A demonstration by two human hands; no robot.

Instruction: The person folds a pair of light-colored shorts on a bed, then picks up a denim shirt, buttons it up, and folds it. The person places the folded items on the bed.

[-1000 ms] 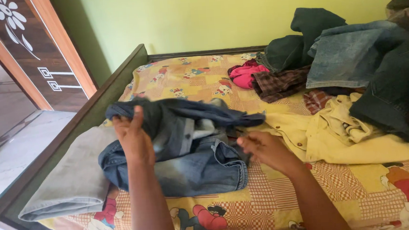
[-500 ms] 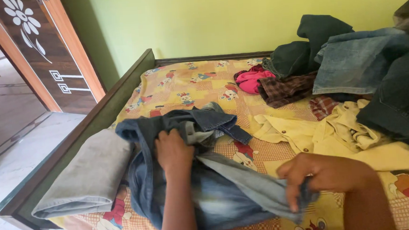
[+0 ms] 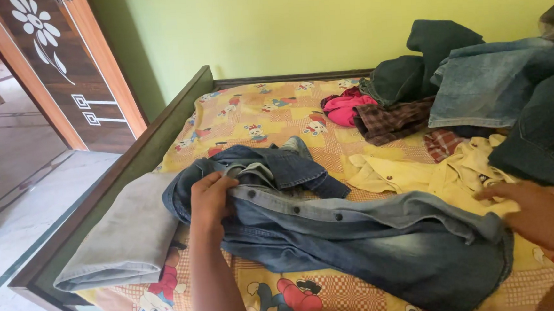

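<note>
While only the head view is on hand, it shows enough: left hand (image 3: 210,201) at centre-left of the frame, fingers (image 3: 222,180) curled shut on the button edge of a blue denim shirt (image 3: 359,240) that lies spread across the lower middle of the bed (image 3: 130,163). Right hand (image 3: 540,213) at the right edge lies flat, fingers mostly straight, pressing on the shirt's far end where it overlaps a pale yellow shirt (image 3: 445,177); not pinching anything that I can see. Folded grey trousers (image 3: 125,238) sit at lower left, just beside the denim and close to the bed's wooden rim. Upper right of the frame: a heap with dark green garment (image 3: 425,57), light blue jeans (image 3: 484,85), plaid cloth (image 3: 393,119), pink cloth (image 3: 344,106). Cartoon-print bedsheet (image 3: 255,112) is under everything. Risks, as judgement: the yellow shirt may get dragged or caught up with the denim since they overlap under the right hand; the denim could bunch because the collar end is already crumpled near the left hand; the grey trousers could be nudged off the bed edge if the denim slides toward lower left.
</note>
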